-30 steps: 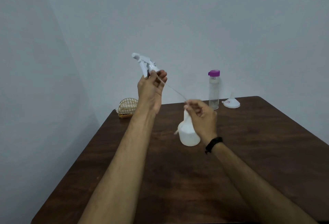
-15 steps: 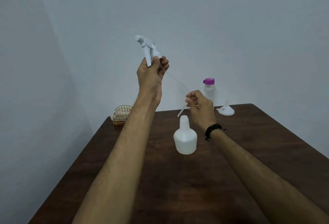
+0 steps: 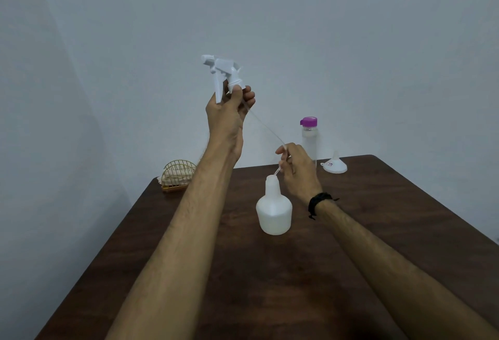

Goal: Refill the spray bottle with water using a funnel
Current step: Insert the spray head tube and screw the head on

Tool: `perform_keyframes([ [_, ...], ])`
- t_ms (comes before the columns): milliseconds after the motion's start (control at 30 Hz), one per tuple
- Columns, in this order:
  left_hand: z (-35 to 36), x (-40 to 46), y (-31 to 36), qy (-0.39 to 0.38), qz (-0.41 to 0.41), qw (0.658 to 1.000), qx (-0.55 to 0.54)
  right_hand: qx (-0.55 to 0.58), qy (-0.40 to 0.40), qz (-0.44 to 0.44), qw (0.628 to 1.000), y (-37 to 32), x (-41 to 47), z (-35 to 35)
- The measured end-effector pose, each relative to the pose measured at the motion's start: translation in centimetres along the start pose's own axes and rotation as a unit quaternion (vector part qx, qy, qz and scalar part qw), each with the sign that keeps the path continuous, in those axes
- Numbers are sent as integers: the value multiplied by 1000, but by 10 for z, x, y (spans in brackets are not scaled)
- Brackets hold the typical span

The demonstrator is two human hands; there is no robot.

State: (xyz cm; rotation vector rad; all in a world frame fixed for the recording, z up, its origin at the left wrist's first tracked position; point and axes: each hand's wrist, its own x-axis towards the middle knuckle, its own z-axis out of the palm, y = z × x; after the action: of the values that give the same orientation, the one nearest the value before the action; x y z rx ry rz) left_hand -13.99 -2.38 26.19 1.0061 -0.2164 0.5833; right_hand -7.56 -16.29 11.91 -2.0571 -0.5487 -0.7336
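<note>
My left hand (image 3: 226, 121) clamps the white trigger head (image 3: 222, 69); right hand (image 3: 298, 171) pinches its clear dip tube (image 3: 266, 127). White bottle (image 3: 273, 211) uncapped, unlabelled. Funnel (image 3: 334, 164) sticker unreadable.

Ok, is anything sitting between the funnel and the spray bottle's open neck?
Partly. The right hand pinches the dip tube just above the spray bottle neck, on the side toward the funnel. The purple-capped bottle stands beside the funnel, behind that hand.

Both forearms are bare, with no sleeves showing. The right wrist wears a black band (image 3: 319, 200) with a short loose end sticking out. The left hand (image 3: 228, 121) and right hand (image 3: 299, 171) carry no rings.
</note>
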Motion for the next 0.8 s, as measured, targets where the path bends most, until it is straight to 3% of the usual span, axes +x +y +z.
perform_keyframes([
  [367, -2, 7, -8, -2, -1, 999, 35, -15, -129, -26, 991, 7, -3, 9],
  [500, -5, 11, -7, 9, 1, 999, 33, 22, -66, -33, 997, 9, 0, 6],
  [800, -5, 19, -4, -3, 16, 999, 27, 38, -36, -72, 996, 10, -1, 9],
])
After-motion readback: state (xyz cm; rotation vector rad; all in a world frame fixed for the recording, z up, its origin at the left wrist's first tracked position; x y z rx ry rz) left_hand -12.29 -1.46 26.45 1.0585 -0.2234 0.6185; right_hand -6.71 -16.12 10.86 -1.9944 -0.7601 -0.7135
